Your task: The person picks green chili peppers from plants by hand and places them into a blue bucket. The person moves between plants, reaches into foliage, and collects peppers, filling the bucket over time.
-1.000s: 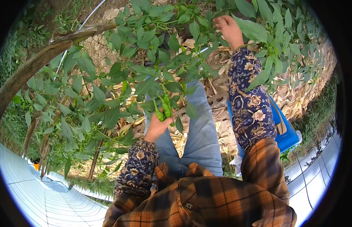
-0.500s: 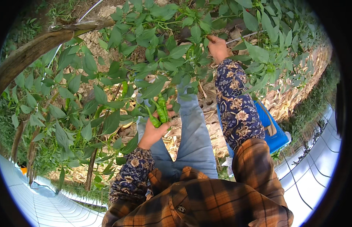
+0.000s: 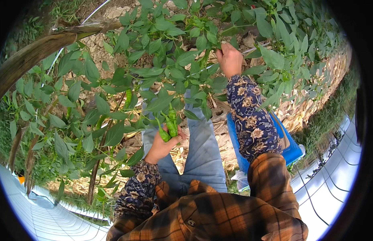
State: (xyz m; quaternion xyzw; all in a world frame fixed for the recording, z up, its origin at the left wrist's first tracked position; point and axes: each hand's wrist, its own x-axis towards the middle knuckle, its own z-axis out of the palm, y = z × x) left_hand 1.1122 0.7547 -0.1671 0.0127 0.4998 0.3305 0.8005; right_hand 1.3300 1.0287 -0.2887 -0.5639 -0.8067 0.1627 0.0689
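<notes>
My left hand [image 3: 160, 146] is closed around a few green peppers [image 3: 170, 123], their pointed ends and stems sticking up past my fingers. Leaves of the pepper plant [image 3: 158, 103] hang just above it. Farther off and to the right, my right hand [image 3: 230, 59] reaches into the foliage with its fingers drawn together at a leafy stem. What lies between those fingertips is hidden. Another green pepper [image 3: 128, 98] hangs among the leaves left of my left hand.
A blue crate [image 3: 237, 138] with a tan strap stands beside my right forearm. At the upper left a thick wooden pole [image 3: 32, 51] slants across. A thin white line [image 3: 96, 11] runs through the plants. Dry husks [image 3: 311, 90] cover the ground at right.
My right hand has drawn slightly nearer and turned at the wrist, and the leaves beside it have shifted. My left hand still holds the peppers, a little lower in the picture.
</notes>
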